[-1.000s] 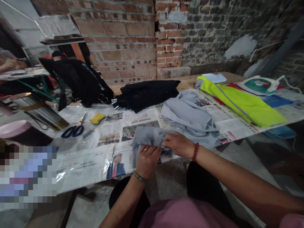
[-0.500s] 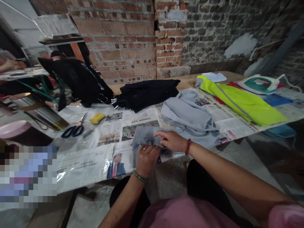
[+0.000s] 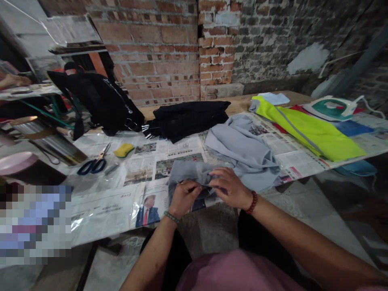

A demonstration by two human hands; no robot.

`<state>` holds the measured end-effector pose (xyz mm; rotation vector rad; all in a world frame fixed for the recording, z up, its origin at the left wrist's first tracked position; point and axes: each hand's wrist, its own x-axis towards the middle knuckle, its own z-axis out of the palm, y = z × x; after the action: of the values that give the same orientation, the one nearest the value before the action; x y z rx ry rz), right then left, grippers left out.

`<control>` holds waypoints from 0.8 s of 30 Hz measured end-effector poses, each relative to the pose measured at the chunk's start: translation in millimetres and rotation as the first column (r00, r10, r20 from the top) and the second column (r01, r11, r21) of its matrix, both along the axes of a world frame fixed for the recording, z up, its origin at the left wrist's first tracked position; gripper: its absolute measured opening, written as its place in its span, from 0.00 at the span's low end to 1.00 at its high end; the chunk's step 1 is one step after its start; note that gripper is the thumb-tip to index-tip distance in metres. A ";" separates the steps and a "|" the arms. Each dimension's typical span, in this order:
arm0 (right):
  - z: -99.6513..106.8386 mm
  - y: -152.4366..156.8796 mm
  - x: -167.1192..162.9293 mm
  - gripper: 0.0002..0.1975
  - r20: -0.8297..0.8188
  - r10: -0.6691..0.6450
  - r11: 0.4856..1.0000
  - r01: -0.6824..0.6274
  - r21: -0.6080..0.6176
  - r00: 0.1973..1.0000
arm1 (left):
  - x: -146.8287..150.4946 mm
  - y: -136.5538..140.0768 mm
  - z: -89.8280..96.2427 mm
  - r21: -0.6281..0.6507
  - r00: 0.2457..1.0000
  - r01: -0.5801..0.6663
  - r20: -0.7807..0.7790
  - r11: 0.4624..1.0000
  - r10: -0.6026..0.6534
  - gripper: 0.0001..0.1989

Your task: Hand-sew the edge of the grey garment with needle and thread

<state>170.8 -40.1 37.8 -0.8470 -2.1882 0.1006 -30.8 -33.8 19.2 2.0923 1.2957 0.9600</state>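
A light grey garment (image 3: 242, 145) lies bunched on the newspaper-covered table, and a flatter part of it reaches under both hands at the near edge. My left hand (image 3: 184, 196), with a green bead bracelet, is closed in a pinch on the grey cloth. Beside it, my right hand (image 3: 232, 188), with a red bead bracelet, has thumb and index finger pinched close to the left fingertips. Something thin shows between the two pinches, too small to name.
Dark-handled scissors (image 3: 96, 161), a yellow sponge (image 3: 123, 150) and a steel flask (image 3: 50, 141) are at left. Behind lie a black bag (image 3: 103, 101) and folded black clothing (image 3: 190, 117). A neon-yellow garment (image 3: 309, 129) and an iron (image 3: 330, 108) are at right.
My right hand has moved slightly down and right, its pointing index finger now bent into a pinch. My left hand has turned, with thumb and finger now meeting toward the right hand.
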 end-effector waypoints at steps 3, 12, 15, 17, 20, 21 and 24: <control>-14.2 -1.5 -3.8 0.10 0.082 0.010 1.000 -0.011 0.022 0.997 | 0.9 -0.2 5.2 -0.054 1.000 -0.005 -0.004 0.999 0.005 0.12; -25.0 13.7 -18.3 0.05 0.145 -0.013 0.999 0.007 0.040 0.989 | -3.1 -0.5 7.1 -0.069 0.998 0.024 -0.064 0.997 -0.029 0.14; -25.1 14.2 -21.9 0.05 0.140 -0.005 1.000 0.004 0.013 0.990 | -2.3 -0.9 8.6 -0.068 0.998 0.021 -0.060 0.997 -0.025 0.14; -22.7 12.0 -23.8 0.05 0.081 0.007 1.000 -0.006 -0.005 0.997 | -1.1 -1.0 9.5 -0.069 0.998 0.002 -0.060 0.998 -0.006 0.14; -13.7 4.3 -25.5 0.06 -0.045 0.048 0.999 -0.049 -0.021 0.998 | 1.0 -1.3 10.5 -0.068 0.996 -0.027 -0.090 0.997 0.021 0.12; -9.4 1.0 -26.0 0.06 -0.080 0.069 0.997 -0.071 -0.032 0.994 | 1.6 -1.4 10.7 -0.060 0.994 -0.031 -0.109 0.998 0.025 0.12; 5.2 -6.6 -28.5 0.05 -0.209 0.103 0.977 -0.139 -0.164 0.973 | 2.5 -1.6 10.3 -0.034 0.988 -0.015 -0.152 0.999 0.010 0.13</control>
<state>142.3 -46.7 43.0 -0.7636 -2.0613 0.4290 -28.2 -35.4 29.6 2.1680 1.3915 0.7894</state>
